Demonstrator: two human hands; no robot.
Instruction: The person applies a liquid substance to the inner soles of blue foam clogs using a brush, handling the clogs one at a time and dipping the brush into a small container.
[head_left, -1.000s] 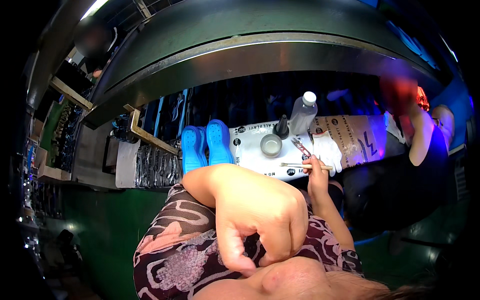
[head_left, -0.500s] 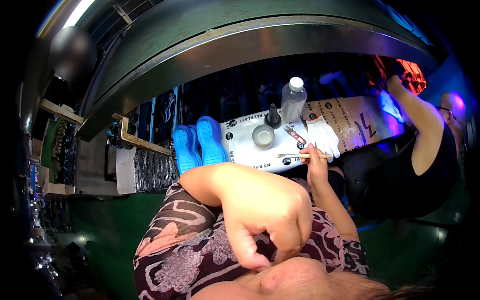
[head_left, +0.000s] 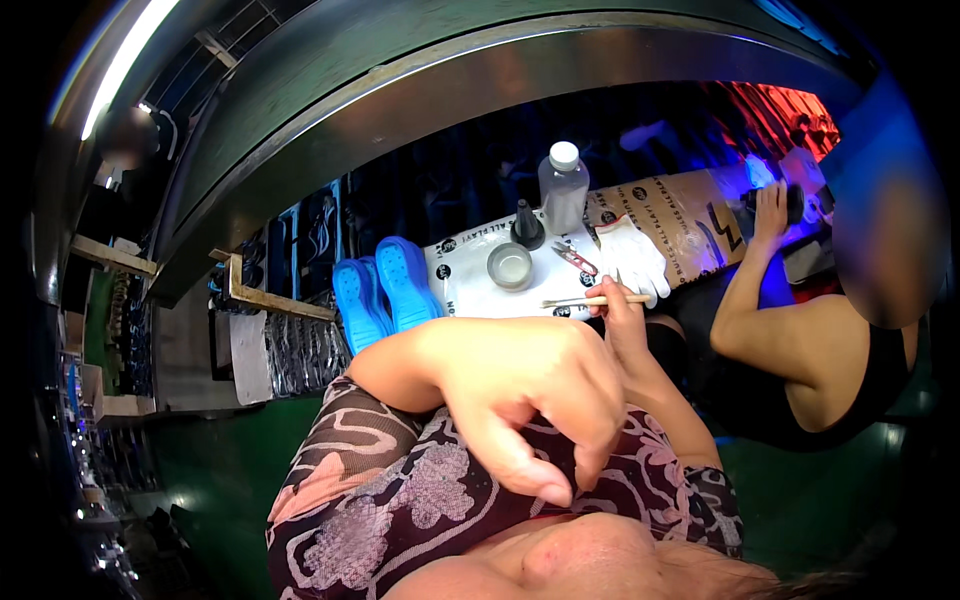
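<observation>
My right hand [head_left: 622, 318] pinches a thin wooden-handled brush [head_left: 575, 301], its tip pointing left over the white printed sheet [head_left: 465, 292]. In front of my chest, by the neckline of my patterned dress [head_left: 440, 480], my left hand [head_left: 540, 400] hangs with bent fingers. Its thumb and fingertips are a little apart, and nothing shows between them. Beyond the brush stand a small round cup [head_left: 511, 268] with pale contents, a dark pointed-nozzle bottle [head_left: 527, 226] and a clear white-capped bottle [head_left: 564, 188]. Red-handled thread snips [head_left: 576, 258] lie beside a white glove [head_left: 632, 258].
Blue clog-like shoes [head_left: 408, 280] stand left of the sheet. A metal-edged green bench [head_left: 480, 75] spans the far side, with a wooden frame [head_left: 275, 298] at left. On the right, a co-worker [head_left: 800, 350] sits close by, arm stretched over brown printed paper [head_left: 690, 215].
My left hand has lifted slightly from the neckline. The brush stays in my right hand, tilted a little more. The co-worker has leaned nearer, with their hand now on a dark object.
</observation>
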